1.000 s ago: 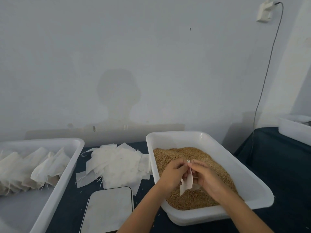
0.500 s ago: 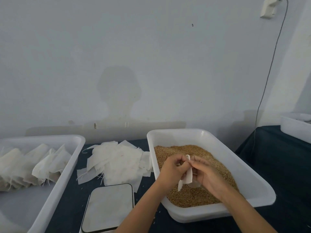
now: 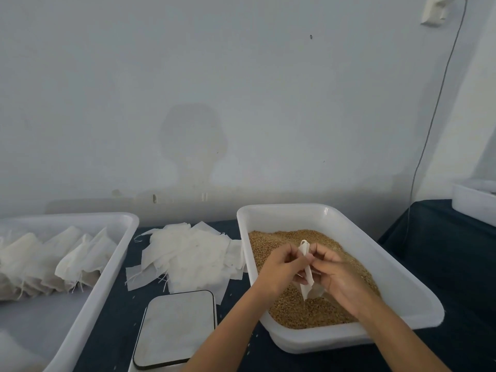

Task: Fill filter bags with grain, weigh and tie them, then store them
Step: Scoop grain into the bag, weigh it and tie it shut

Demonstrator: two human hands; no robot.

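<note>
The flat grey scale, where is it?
The flat grey scale sits low in the head view, between the pile of empty white filter bags and the white grain tub.

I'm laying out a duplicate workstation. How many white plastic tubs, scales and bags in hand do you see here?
White plastic tubs: 3, the grain tub, the filled-bag tub and one at the right edge
Scales: 1
Filter bag in hand: 1
Total: 5
</note>
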